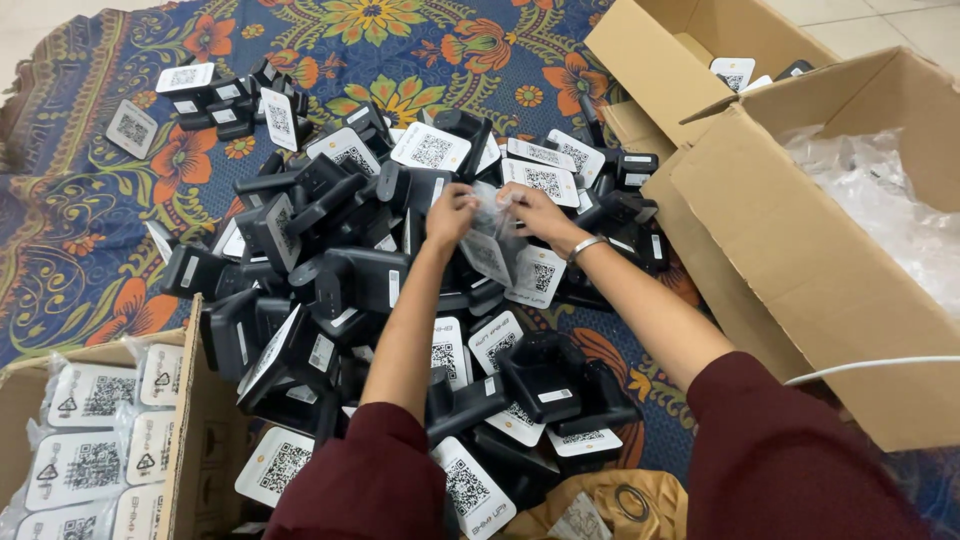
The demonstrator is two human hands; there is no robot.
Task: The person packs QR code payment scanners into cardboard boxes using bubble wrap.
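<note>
A clear plastic sleeve (492, 222) with a white card device inside is being held over the far middle of the black device pile (400, 290), pinched by left hand (452, 212) and right hand (535, 212). Risk judged: thin film being torn, or the device being dropped into the heap, through uneven pulling.

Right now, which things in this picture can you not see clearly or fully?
Head view only:
- The thin clear plastic bag between the left hand and the right hand: its contents are blurred, and the fingers cover its top.
- The small brown cardboard box at lower left: cut off by the bottom edge.
- The large open brown cardboard box at right: cut off by the right edge, its inside covered by crumpled clear wrap.
</note>
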